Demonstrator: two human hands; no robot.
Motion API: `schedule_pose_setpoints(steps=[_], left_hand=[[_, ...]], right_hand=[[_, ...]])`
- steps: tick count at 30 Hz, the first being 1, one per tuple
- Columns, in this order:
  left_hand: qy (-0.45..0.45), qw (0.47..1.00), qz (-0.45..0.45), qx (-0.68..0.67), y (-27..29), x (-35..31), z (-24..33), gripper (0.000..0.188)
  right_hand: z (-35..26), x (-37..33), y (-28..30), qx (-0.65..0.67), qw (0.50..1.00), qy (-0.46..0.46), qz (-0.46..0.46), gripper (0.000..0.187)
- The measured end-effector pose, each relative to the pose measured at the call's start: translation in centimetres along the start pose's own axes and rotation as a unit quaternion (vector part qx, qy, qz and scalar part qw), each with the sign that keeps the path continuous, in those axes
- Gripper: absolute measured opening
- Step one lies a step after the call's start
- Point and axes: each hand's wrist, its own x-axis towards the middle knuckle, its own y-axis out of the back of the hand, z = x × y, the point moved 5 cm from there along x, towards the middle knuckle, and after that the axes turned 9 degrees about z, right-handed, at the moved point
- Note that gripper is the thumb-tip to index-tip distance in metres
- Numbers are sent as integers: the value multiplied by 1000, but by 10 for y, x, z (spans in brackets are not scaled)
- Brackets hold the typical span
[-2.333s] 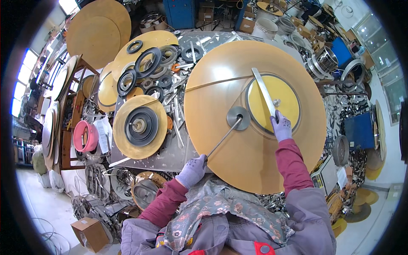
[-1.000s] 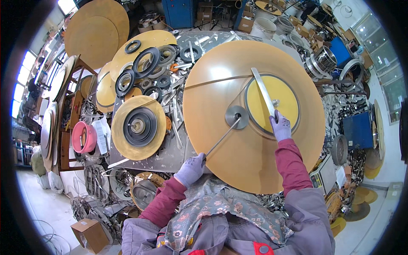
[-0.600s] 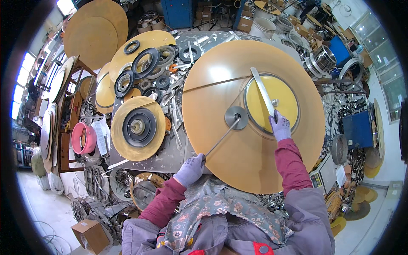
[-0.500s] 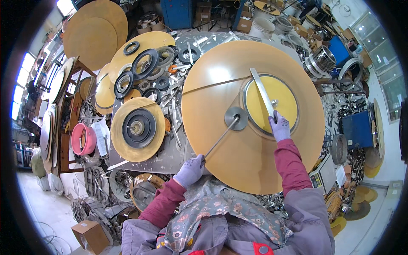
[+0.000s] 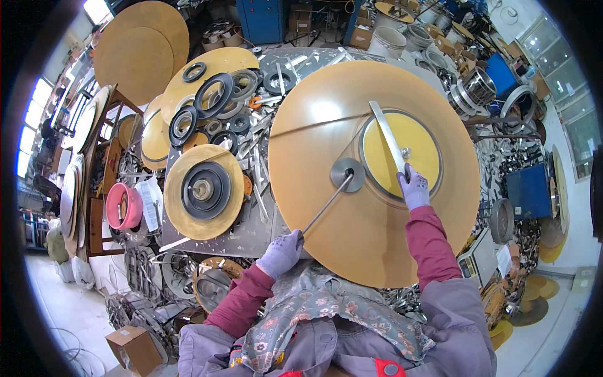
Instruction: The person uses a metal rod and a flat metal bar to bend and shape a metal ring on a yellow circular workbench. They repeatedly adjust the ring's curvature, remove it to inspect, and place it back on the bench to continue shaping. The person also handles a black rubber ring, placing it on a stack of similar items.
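Nothing legible appears in the workshop. Faint print on a white sheet [image 5: 149, 202] beside a pink basin [image 5: 124, 205] is too small to make out. Dark markings on the gloves of the left hand [image 5: 281, 251] and right hand [image 5: 414, 187] are blurred. A small mark on a cardboard box [image 5: 133, 349], lower left, is equally unreadable.

The lavender-gloved left hand [image 5: 281, 253] grips a thin grey metal rod [image 5: 326, 207] whose far end meets a small grey metal disc [image 5: 340, 170] on a large tan disc [image 5: 367, 229], while the lavender-gloved right hand [image 5: 414, 187] holds a flat silver metal bar [image 5: 386, 135] slanting over a yellow round plate [image 5: 411, 133].
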Motion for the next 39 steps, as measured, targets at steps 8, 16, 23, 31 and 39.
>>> schedule_pose_setpoints(steps=[8,16,23,31,39], left_hand=[[8,1000,1,6,1,1,1,16],[-10,1000,13,1,-4,1,-3,16],[-2,1000,10,-1,-3,0,-3,16],[-15,1000,3,19,-6,0,-3,16],[-7,1000,7,6,-7,-2,-3,13]], right_hand=[[2,0,-2,3,1000,14,10,43],[3,-1,0,13,999,27,30,41],[3,-2,4,17,999,29,21,42],[0,-3,4,2,1000,13,7,43],[7,-4,-2,5,999,19,30,47]])
